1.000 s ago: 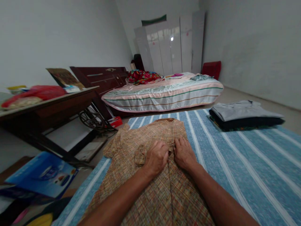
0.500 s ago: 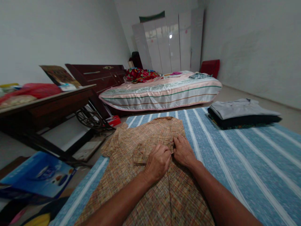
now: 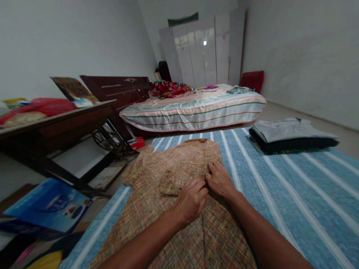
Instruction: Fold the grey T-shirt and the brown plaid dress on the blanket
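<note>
A brown plaid shirt [image 3: 168, 168] lies spread flat on a blue sheet with white stripes [image 3: 294, 186]. Both my hands rest on the shirt's middle, side by side along its front opening. My left hand [image 3: 192, 201] has its fingers curled and pinched on the shirt's front edge. My right hand [image 3: 220, 180] also has its fingers bent and pressed onto the fabric at the same seam. My forearms reach in from the bottom of the view.
A stack of folded clothes [image 3: 291, 135] sits on the sheet at the right. A dark wooden table [image 3: 56, 123] with a red bag stands at the left, a blue box [image 3: 50, 203] below it. A bed [image 3: 193, 108] and white wardrobes [image 3: 204, 52] are behind.
My left hand has slid a little toward me along the shirt's front opening. My right hand stays almost where it was.
</note>
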Motion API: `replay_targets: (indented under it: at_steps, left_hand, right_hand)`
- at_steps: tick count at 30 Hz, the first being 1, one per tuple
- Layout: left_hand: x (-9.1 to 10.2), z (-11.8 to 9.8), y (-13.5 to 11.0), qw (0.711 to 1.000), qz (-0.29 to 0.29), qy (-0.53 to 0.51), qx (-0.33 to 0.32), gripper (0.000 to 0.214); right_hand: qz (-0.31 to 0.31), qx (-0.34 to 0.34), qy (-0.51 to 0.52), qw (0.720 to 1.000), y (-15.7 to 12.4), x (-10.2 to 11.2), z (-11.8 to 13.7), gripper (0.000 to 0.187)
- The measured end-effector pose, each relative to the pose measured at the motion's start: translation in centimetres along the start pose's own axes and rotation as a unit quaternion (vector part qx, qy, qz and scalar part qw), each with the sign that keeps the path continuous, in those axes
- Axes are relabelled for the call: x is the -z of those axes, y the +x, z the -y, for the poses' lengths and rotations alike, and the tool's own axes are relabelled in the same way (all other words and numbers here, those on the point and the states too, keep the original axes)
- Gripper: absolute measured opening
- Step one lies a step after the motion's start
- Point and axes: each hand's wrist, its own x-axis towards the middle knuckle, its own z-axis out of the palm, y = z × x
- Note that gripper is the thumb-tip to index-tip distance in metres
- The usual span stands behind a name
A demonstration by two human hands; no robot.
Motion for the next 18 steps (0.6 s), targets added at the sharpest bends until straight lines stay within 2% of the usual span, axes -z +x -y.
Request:
replay_targets:
  at_steps: [6, 11, 15, 18]
  left_hand:
    - [0.1, -0.4, -0.7, 1.0, -0.006, -0.02, -0.005, 0.016]
    - [0.9, 0.2, -1.2, 0.999, -0.025, -0.032, -0.016, 0.021]
    - [2.1, 2.1, -1.9, 0.998, -0.038, -0.007, 0.055, 0.022]
    - [2.9, 3.5, -2.8, 0.991, -0.018, 0.017, 0.13, 0.026]
  right_hand:
    - [0.011, 0.001, -0.027, 1.0, -0.4, 0.1, 0.3, 0.053]
    - [0.017, -0.004, -0.035, 0.999, -0.7, 0.3, 0.6, 0.054]
    - [0.014, 0.001, -0.033, 0.999, -0.7, 0.2, 0.6, 0.052]
    - [0.016, 0.004, -0.034, 0.999, -0.8, 0.2, 0.5, 0.051]
